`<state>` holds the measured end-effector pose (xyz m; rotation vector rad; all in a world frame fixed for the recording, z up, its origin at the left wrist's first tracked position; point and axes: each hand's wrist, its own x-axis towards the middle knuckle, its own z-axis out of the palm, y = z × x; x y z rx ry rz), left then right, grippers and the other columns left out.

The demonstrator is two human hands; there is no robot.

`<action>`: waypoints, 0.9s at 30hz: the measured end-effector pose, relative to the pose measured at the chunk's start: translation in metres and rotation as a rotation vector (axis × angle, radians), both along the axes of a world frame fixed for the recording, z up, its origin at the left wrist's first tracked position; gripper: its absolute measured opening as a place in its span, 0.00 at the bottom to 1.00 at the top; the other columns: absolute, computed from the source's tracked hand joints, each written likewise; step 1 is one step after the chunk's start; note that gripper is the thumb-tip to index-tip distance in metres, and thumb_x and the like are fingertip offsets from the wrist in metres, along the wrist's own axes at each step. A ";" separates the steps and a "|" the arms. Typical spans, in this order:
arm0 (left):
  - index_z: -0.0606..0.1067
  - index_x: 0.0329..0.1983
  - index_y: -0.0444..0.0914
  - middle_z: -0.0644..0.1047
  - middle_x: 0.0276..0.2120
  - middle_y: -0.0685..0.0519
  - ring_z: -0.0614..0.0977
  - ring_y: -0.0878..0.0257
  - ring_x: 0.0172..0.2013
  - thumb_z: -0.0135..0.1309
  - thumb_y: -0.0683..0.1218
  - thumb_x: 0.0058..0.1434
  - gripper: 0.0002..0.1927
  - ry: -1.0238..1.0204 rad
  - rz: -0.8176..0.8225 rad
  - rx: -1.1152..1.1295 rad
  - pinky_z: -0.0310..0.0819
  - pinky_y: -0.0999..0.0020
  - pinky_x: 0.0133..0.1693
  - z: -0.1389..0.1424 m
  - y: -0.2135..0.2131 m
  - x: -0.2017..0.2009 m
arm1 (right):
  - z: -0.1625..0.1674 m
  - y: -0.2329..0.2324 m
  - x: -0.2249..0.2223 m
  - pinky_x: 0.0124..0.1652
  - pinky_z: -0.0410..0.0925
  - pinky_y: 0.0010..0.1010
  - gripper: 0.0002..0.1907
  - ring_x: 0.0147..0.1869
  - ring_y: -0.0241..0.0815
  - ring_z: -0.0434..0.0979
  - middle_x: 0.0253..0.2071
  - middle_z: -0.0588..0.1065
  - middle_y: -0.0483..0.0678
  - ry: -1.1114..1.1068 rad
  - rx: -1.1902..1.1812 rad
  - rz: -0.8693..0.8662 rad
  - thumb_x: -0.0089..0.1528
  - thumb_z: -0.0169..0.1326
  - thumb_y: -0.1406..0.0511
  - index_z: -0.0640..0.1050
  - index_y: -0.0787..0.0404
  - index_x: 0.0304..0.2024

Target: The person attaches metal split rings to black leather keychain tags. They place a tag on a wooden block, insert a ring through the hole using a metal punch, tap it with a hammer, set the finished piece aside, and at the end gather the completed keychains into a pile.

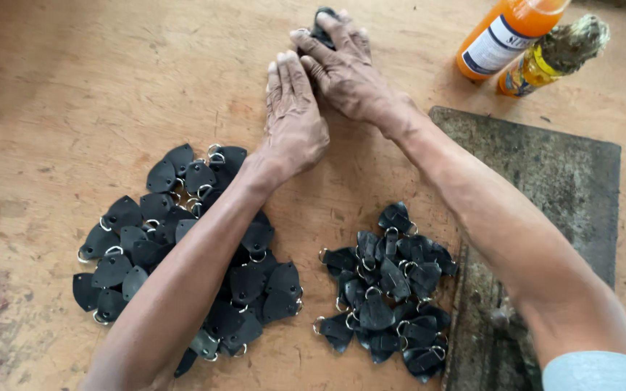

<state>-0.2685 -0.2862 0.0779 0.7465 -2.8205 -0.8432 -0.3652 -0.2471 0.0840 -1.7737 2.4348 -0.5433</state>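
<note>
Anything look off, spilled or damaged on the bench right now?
Nothing spilled. The two heaps of black leather tabs, left and right, lie apart and tidy. Only the smaller bottle looks odd: a frayed fibre wad plugs its mouth. The orange bottle beside it is only partly in view.

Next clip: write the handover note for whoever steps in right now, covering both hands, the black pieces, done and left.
Right hand: pressing one black leather piece onto the wooden table.
Left hand: flat on the table beside it, holding nothing.
Large pile of flat ringed pieces under the left forearm; smaller pile of folded pieces by the dark slab.
Done: apparently the smaller pile. Left: apparently the large pile.
</note>
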 end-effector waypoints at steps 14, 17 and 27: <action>0.33 0.71 0.20 0.34 0.73 0.27 0.32 0.35 0.73 0.37 0.61 0.70 0.48 -0.119 -0.205 0.018 0.25 0.48 0.70 -0.022 0.113 0.086 | -0.033 0.143 0.053 0.74 0.39 0.50 0.27 0.82 0.60 0.34 0.79 0.44 0.57 -0.161 0.159 0.144 0.71 0.37 0.57 0.59 0.51 0.74; 0.35 0.71 0.18 0.36 0.73 0.24 0.34 0.32 0.74 0.40 0.60 0.71 0.48 0.008 -0.224 0.006 0.27 0.46 0.71 -0.030 0.140 0.111 | -0.047 0.174 0.069 0.73 0.37 0.51 0.28 0.82 0.60 0.32 0.79 0.44 0.57 -0.174 0.120 0.130 0.71 0.38 0.58 0.59 0.51 0.74; 0.37 0.72 0.19 0.37 0.73 0.22 0.36 0.30 0.74 0.45 0.55 0.69 0.47 0.145 -0.251 -0.009 0.28 0.44 0.71 -0.049 0.194 0.162 | -0.062 0.239 0.116 0.76 0.38 0.50 0.26 0.83 0.60 0.36 0.78 0.48 0.56 -0.099 0.000 0.139 0.72 0.39 0.61 0.61 0.54 0.73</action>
